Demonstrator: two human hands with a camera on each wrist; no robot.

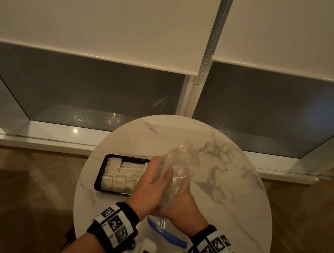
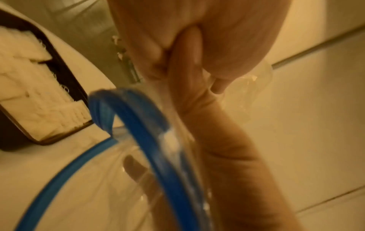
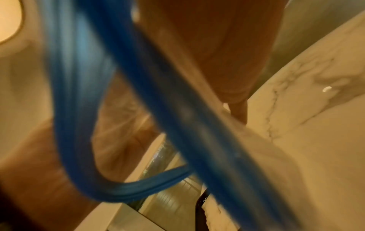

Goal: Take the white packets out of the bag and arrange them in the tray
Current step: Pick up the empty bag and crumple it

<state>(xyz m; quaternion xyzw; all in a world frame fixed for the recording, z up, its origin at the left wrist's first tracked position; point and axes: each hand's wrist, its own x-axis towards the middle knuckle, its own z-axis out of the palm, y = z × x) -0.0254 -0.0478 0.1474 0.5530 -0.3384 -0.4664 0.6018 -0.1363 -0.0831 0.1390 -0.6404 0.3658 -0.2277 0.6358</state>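
Observation:
A clear plastic bag [image 1: 180,163] with a blue zip edge [image 1: 168,235] stands crumpled above the round marble table [image 1: 228,190]. My left hand [image 1: 160,173] and right hand [image 1: 180,202] squeeze its middle between them, and the zip end hangs below my wrists. No packet shows inside the bag. Left of my hands, a black tray [image 1: 99,172] holds rows of white packets [image 1: 121,173]. In the left wrist view the zip edge [image 2: 138,125] loops close by the tray [image 2: 65,75] and its packets [image 2: 25,81]. The right wrist view is filled by the blurred zip edge [image 3: 138,93].
The table stands before a low window sill [image 1: 51,132], with wooden floor [image 1: 9,189] all round it. Bare marble [image 3: 316,125] lies to the right of my hands. The tray sits near the table's left edge.

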